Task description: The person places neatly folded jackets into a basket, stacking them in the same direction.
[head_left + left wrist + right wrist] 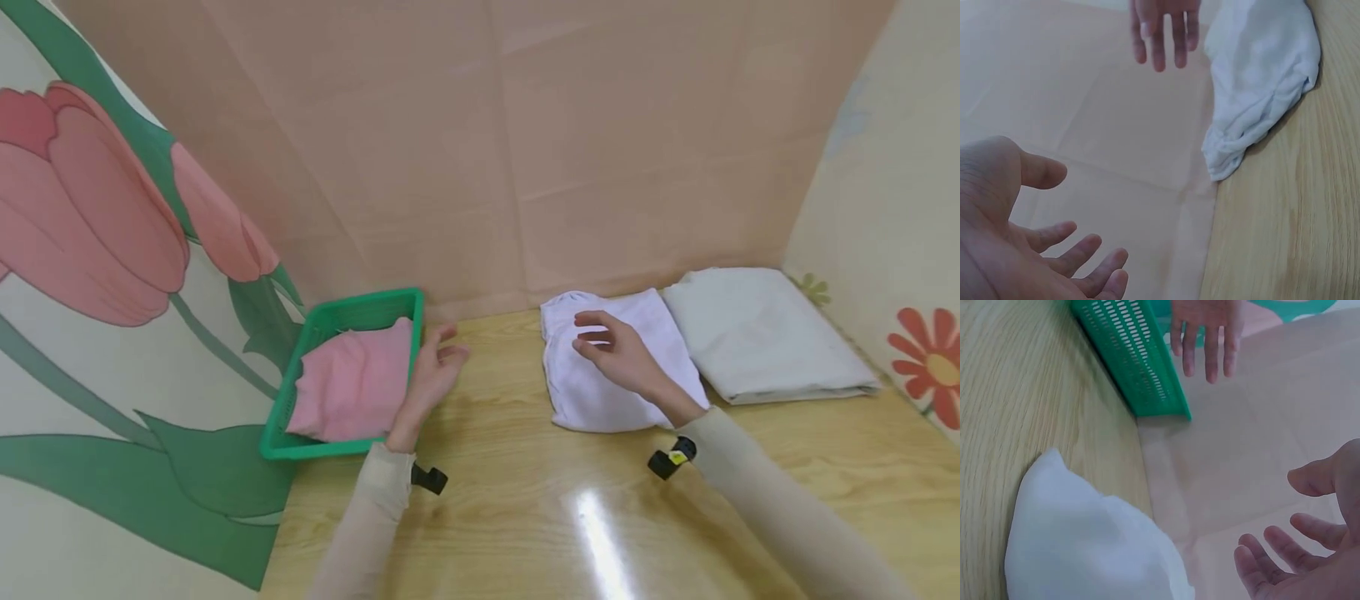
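Observation:
My left hand (433,375) is in the air beside the right rim of a green plastic basket (341,451), fingers loosely bent around nothing. Inside the basket lies a folded pink cloth (352,379). Above a folded white garment (600,400) hovers my right hand (621,357), its fingers apart and holding nothing. The left wrist view has the garment (1260,75) with a gathered edge, lying on the wood. In the right wrist view, the slotted side of the basket (1129,356) stands beyond the garment (1091,544).
A folded pale grey-white cloth (772,333) lies at the right, against the white garment. The wooden table (495,500) meets a beige sheet (420,150) hanging at the back. Walls with painted flowers (112,208) flank both sides.

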A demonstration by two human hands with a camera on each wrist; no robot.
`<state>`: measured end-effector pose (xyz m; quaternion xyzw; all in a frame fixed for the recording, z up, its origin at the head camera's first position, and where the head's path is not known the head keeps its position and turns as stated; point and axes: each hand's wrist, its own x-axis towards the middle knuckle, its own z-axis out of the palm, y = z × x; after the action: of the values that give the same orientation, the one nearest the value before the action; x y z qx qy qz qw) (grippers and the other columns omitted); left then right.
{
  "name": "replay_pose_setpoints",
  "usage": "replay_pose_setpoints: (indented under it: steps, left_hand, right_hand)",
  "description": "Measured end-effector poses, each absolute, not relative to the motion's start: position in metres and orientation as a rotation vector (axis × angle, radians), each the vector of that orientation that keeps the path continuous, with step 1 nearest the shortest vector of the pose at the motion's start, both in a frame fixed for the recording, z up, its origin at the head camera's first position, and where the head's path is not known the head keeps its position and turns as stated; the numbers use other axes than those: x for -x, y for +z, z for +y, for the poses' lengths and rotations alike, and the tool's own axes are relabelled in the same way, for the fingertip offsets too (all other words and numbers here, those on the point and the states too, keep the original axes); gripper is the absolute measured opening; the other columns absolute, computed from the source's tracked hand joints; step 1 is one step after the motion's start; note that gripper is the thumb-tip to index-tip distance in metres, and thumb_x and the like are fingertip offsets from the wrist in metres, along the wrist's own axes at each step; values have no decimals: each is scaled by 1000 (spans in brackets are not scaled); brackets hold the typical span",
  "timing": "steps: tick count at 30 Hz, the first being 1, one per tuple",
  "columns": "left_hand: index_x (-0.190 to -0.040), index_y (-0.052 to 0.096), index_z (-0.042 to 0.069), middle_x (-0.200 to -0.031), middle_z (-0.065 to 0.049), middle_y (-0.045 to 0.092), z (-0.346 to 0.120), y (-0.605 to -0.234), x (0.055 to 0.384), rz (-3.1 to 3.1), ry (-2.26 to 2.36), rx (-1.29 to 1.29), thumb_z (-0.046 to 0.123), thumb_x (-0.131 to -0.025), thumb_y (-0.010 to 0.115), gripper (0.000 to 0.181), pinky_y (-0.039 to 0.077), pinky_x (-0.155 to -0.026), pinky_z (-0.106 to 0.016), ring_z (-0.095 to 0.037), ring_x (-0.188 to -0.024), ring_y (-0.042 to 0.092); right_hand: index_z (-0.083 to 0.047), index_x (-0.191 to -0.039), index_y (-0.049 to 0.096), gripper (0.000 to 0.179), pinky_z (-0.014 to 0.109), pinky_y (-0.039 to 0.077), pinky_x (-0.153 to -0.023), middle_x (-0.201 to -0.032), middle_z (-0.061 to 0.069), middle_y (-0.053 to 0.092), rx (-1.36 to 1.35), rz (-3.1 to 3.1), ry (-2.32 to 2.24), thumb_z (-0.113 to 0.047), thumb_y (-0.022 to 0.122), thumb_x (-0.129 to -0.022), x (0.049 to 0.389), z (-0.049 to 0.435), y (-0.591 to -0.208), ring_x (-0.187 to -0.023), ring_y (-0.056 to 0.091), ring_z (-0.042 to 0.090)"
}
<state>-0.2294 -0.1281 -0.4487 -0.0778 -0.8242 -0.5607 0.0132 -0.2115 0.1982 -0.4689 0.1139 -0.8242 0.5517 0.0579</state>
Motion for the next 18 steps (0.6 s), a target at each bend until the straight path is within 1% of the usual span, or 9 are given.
replay_pose_setpoints:
  steps: [1, 6, 8, 12, 14, 18]
  left_hand:
    - [-151, 53, 5, -155, -18, 54, -126, -450, 229, -2570, -1743, 247, 16, -103, 68, 51, 44, -117, -57, -43, -137, 59]
    - [-150, 53, 5, -155, -19, 55, -113, -457, 229, -2589, -1699, 285, 17, -104, 66, 50, 43, -117, -60, -45, -137, 59]
    - [-151, 53, 5, -155, -19, 54, -109, -459, 229, -2597, -1706, 298, 19, -105, 66, 50, 44, -117, -60, -45, -137, 58]
    - [-151, 53, 6, -156, -19, 54, -102, -460, 228, -2599, -1735, 301, 20, -105, 66, 51, 44, -117, -58, -46, -138, 57]
    - [-151, 53, 5, -156, -19, 54, -99, -459, 228, -2592, -1749, 298, 19, -104, 67, 51, 44, -117, -58, -46, -138, 57]
    - [-152, 52, 7, -157, -18, 53, -94, -459, 228, -2592, -1774, 306, 22, -105, 67, 52, 43, -118, -60, -46, -139, 56]
  right_hand:
    - [-1, -146, 57, 45, 38, 57, -104, -145, 27, 61, -335, -2499, 1667, -11, 69, -104, 211, 201, -470, -128, 66, 43]
    - [-1, -146, 58, 46, 23, 56, -99, -144, 27, 62, -290, -2505, 1635, -14, 70, -104, 207, 212, -476, -128, 66, 43]
    - [-1, -147, 57, 47, 24, 56, -99, -144, 27, 62, -280, -2510, 1617, -15, 70, -104, 205, 216, -477, -128, 66, 43]
    - [-2, -149, 56, 49, 12, 52, -93, -144, 27, 62, -261, -2509, 1608, -16, 70, -104, 203, 222, -479, -126, 67, 44]
    - [-1, -150, 55, 51, 8, 49, -90, -144, 28, 62, -254, -2510, 1606, -16, 70, -104, 202, 224, -480, -126, 67, 44]
    - [-2, -153, 53, 53, 6, 47, -90, -145, 27, 62, -232, -2518, 1588, -18, 69, -105, 201, 230, -482, -127, 67, 44]
